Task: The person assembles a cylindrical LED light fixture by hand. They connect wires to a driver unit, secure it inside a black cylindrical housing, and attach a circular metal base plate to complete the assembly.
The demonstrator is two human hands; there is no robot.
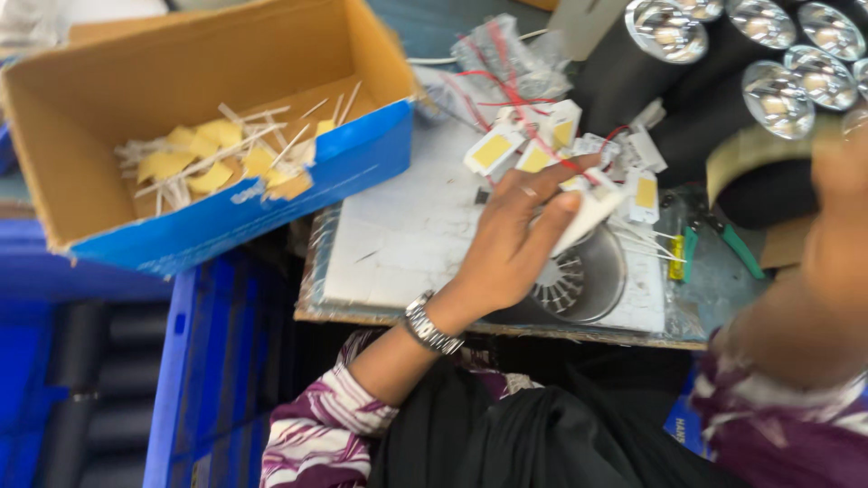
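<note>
Two hands in play, and they are well apart. The left hand (520,239) is stretched out over the white work board (398,239), fingers long and loosely spread, fingertips closing on a small white piece (592,212) at the right-hand edge of a scatter of LED chip plates (493,149) — little white rectangles with yellow centres, red leads (515,90) looping off toward the far side. Whether that white piece is truly pinched or only pressed under the fingertips, I cannot tell; the blur hides it. Just beneath and near of those fingertips sits a round metal housing (583,280) with a finned, slotted face, touching the board.

The right hand (841,181) hangs high at the far right, badly blurred — open or closed, I can't say, and nothing shows in it. So the left is plainly the nearer hand: the chip plates lie straight ahead of its fingertips, far and a touch to the right, the scatter running roughly left to right across the board.

Far left, a cardboard box with a blue front (208,136) holds more yellow squares and pale strips. Far right, a cluster of black lamp bodies with shiny reflectors (768,90) stands upright. Green-handled cutters (737,248) lie near right, a blue crate (194,361) sits below the board.
</note>
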